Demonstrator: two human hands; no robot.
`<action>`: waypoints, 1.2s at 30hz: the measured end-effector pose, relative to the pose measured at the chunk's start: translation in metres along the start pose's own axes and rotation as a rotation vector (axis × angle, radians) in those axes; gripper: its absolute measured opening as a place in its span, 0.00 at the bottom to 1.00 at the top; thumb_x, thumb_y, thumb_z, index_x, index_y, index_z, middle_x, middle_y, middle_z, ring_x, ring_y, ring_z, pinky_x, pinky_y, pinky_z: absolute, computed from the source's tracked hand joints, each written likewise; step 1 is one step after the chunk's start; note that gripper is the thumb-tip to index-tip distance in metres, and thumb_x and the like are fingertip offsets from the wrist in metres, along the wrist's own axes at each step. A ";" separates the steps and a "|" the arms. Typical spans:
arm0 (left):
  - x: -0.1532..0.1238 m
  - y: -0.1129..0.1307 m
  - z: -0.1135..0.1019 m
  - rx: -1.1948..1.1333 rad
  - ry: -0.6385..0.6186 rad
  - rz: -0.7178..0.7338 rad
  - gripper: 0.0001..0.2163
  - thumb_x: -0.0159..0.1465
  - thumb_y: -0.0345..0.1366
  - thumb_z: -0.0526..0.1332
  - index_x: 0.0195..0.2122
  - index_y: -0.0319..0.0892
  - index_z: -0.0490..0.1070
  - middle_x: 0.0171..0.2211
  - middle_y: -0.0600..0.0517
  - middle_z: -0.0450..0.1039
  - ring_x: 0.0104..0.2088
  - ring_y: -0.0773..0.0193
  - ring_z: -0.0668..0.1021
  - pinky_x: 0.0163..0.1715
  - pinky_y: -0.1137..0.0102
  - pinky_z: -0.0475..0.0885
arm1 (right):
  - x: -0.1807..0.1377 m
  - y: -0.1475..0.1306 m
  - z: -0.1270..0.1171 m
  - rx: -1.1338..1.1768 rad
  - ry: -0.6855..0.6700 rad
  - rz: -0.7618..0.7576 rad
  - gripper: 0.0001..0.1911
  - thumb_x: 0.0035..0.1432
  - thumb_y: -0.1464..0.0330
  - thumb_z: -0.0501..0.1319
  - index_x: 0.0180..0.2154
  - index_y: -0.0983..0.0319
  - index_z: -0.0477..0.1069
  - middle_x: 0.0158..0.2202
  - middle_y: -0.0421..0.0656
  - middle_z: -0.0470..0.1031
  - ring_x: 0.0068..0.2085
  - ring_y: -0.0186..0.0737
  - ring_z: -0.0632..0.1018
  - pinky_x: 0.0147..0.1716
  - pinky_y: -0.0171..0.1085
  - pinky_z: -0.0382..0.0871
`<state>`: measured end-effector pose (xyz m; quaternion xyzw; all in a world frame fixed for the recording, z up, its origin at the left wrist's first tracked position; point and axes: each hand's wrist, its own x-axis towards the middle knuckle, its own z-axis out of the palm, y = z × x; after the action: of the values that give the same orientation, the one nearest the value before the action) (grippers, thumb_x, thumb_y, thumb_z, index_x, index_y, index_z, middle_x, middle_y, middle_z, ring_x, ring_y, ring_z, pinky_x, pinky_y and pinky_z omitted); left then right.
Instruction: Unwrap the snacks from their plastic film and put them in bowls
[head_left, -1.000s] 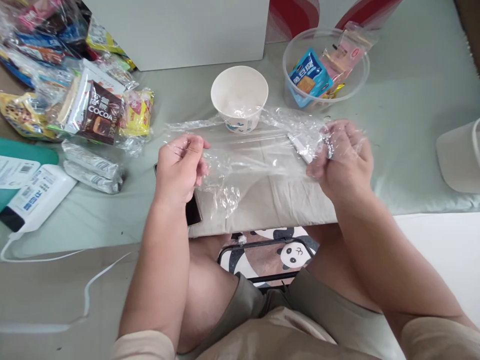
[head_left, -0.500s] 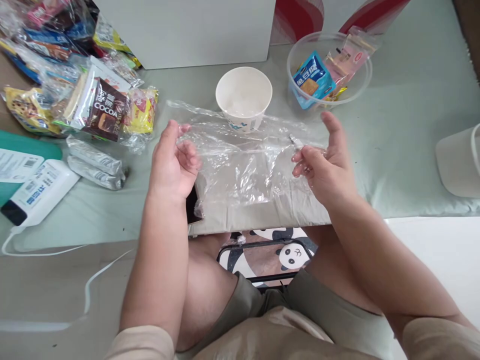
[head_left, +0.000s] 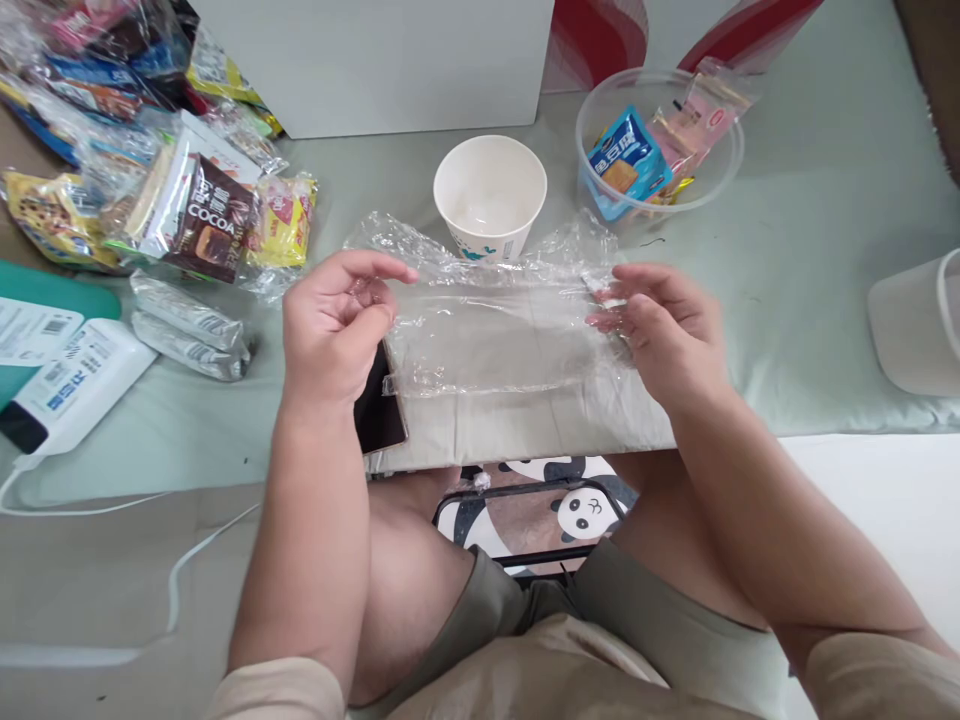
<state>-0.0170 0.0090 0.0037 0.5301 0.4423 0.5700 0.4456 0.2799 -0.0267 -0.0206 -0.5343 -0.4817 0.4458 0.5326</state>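
Note:
A crinkled sheet or bag of clear plastic film (head_left: 495,340) stretches between my two hands, over the front of the table. My left hand (head_left: 337,325) is at its left edge, thumb and fingers bent in and closed on the plastic. At the right edge, the curled fingers of my right hand (head_left: 664,335) grip the film beside a small whitish strip. Just behind the film stands an upright white paper bowl (head_left: 491,190), its lower front seen partly through the plastic. A dark phone (head_left: 382,415) lies under the left end, partly covered by my left hand.
Packaged snacks (head_left: 214,220) are heaped at the left, near a white device (head_left: 82,375) with a cable. A clear round tub (head_left: 716,190) holding snack packets stands back right. A white container (head_left: 911,325) is at far right; a white box (head_left: 397,70) stands behind the bowl.
The film's near part now lies flatter, its far edge bunched up by the bowl. My left hand has turned and moved slightly left; my right index finger and thumb have come closer together.

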 end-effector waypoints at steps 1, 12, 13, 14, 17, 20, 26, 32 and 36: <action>-0.001 0.001 -0.001 0.007 -0.016 -0.005 0.12 0.55 0.26 0.69 0.39 0.46 0.83 0.39 0.55 0.82 0.28 0.70 0.68 0.27 0.68 0.60 | 0.000 0.000 0.000 -0.017 0.003 0.003 0.14 0.59 0.56 0.70 0.45 0.53 0.80 0.37 0.42 0.83 0.36 0.41 0.84 0.42 0.44 0.79; 0.002 -0.005 -0.013 0.531 0.101 0.220 0.02 0.61 0.36 0.73 0.34 0.52 0.84 0.42 0.51 0.71 0.47 0.59 0.76 0.51 0.62 0.73 | 0.003 -0.005 -0.004 -0.643 0.191 -0.275 0.06 0.59 0.65 0.69 0.39 0.56 0.83 0.40 0.46 0.77 0.43 0.45 0.81 0.48 0.48 0.77; 0.003 -0.007 -0.013 0.516 0.102 0.291 0.01 0.61 0.38 0.73 0.33 0.52 0.84 0.48 0.51 0.72 0.55 0.56 0.75 0.59 0.60 0.71 | 0.004 -0.005 -0.005 -0.706 0.233 -0.336 0.04 0.59 0.64 0.70 0.36 0.56 0.82 0.43 0.47 0.76 0.48 0.47 0.80 0.51 0.50 0.77; 0.005 -0.008 -0.013 0.471 0.090 0.366 0.03 0.61 0.40 0.74 0.32 0.51 0.83 0.52 0.51 0.73 0.61 0.54 0.73 0.66 0.59 0.67 | 0.004 -0.005 -0.005 -0.745 0.268 -0.407 0.04 0.58 0.64 0.70 0.33 0.57 0.81 0.46 0.48 0.74 0.53 0.51 0.78 0.54 0.51 0.75; 0.009 -0.013 -0.009 0.199 0.023 0.466 0.10 0.63 0.48 0.73 0.35 0.49 0.79 0.45 0.53 0.80 0.55 0.56 0.80 0.67 0.55 0.69 | 0.002 -0.006 -0.006 -0.656 0.222 -0.586 0.07 0.61 0.64 0.68 0.31 0.58 0.75 0.48 0.49 0.76 0.60 0.54 0.77 0.61 0.56 0.71; 0.009 -0.015 -0.001 0.038 0.030 0.268 0.13 0.67 0.49 0.70 0.39 0.47 0.71 0.30 0.58 0.78 0.33 0.65 0.83 0.42 0.64 0.80 | -0.002 -0.008 -0.003 -0.374 0.123 -0.505 0.08 0.66 0.64 0.64 0.33 0.57 0.69 0.28 0.38 0.76 0.34 0.40 0.84 0.45 0.45 0.80; 0.005 -0.022 0.000 0.141 0.030 -0.145 0.11 0.72 0.47 0.65 0.45 0.50 0.65 0.22 0.62 0.74 0.11 0.75 0.65 0.13 0.73 0.52 | 0.001 -0.011 -0.004 -0.226 0.104 0.018 0.11 0.61 0.66 0.67 0.43 0.55 0.67 0.20 0.28 0.67 0.12 0.27 0.61 0.11 0.30 0.51; 0.005 -0.019 0.003 -0.016 -0.200 -0.337 0.15 0.68 0.51 0.69 0.42 0.49 0.67 0.18 0.63 0.71 0.07 0.75 0.60 0.08 0.74 0.42 | 0.018 -0.003 -0.018 -0.339 0.117 -0.285 0.16 0.58 0.63 0.68 0.48 0.55 0.73 0.53 0.45 0.78 0.55 0.45 0.81 0.56 0.47 0.77; -0.002 -0.002 0.017 -0.006 -0.436 -0.507 0.16 0.65 0.53 0.70 0.40 0.49 0.68 0.16 0.62 0.67 0.06 0.70 0.64 0.06 0.74 0.45 | 0.021 -0.012 0.006 -0.314 -0.435 -0.301 0.33 0.54 0.52 0.73 0.57 0.56 0.71 0.56 0.49 0.79 0.60 0.52 0.78 0.62 0.51 0.72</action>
<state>-0.0002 0.0076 0.0023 0.5114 0.4527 0.3157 0.6587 0.2766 -0.0059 -0.0079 -0.4247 -0.7210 0.3862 0.3881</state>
